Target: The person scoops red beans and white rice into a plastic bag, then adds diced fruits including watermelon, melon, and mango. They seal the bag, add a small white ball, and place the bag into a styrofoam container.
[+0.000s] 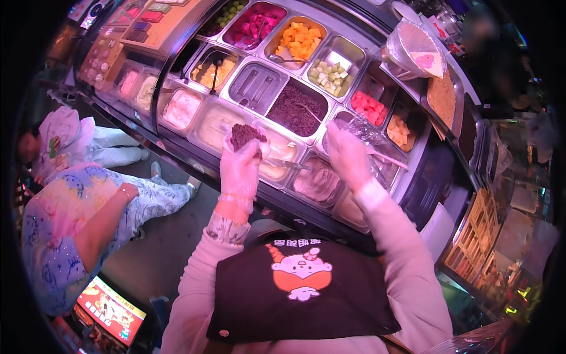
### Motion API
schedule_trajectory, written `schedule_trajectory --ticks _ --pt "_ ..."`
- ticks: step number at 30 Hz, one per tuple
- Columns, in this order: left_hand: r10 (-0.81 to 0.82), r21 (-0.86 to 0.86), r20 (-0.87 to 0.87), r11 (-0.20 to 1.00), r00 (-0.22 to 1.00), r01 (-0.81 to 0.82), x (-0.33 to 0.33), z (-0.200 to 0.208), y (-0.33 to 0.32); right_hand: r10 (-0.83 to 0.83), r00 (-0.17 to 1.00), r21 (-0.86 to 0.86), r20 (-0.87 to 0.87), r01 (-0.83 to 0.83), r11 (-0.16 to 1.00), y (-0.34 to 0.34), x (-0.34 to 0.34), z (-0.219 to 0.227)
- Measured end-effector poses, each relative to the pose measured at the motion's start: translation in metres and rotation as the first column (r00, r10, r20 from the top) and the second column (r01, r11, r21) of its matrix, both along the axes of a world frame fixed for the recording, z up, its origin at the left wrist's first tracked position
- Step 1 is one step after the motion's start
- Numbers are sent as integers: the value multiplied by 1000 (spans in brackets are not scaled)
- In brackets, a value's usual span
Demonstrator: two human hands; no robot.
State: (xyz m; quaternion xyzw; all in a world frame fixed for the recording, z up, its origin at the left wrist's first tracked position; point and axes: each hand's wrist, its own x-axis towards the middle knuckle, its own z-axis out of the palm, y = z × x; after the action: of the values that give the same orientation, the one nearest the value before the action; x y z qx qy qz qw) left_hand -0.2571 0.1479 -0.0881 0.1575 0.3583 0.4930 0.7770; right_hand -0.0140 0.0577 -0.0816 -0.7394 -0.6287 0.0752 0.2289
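Observation:
My left hand [240,168], in a thin clear glove, is closed around a pale, soft-looking piece heaped with a dark purple, grainy filling [246,135]. It is raised above pans of pale paste [219,124] at the counter's near edge. My right hand [348,154] hovers over the right-hand pans, its fingers stretched out, close to the handle end of a spoon [310,112]. That spoon leans in a pan of dark purple grains [289,106]. A sheet of clear plastic [368,133] and a pale-handled utensil [386,158] lie beside my right hand.
Metal pans hold mango cubes [300,41], magenta fruit [256,26], green-white cubes [332,76] and red cubes [369,106]. A lidded pan [254,87] sits among them. A plastic-lined tub [410,50] stands far right. Two people [76,194] are at left, beyond the counter edge.

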Motion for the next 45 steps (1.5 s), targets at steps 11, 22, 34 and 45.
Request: schedule_trajectory --ticks 11,22,34,45 --pt "-156 -36 191 985 969 166 -63 11 23 -42 991 -480 125 98 872 55 -33 -67" --pt "-306 -97 511 908 803 408 -37 -22 81 -751 -164 -765 -640 229 602 37 -4 -68" --pt "-392 -47 177 913 903 406 12 -34 110 -369 -551 -574 -748 259 777 4 -47 21" --pt "-413 141 -163 889 896 435 42 -3 82 -348 776 -159 -526 312 937 -4 -95 78"
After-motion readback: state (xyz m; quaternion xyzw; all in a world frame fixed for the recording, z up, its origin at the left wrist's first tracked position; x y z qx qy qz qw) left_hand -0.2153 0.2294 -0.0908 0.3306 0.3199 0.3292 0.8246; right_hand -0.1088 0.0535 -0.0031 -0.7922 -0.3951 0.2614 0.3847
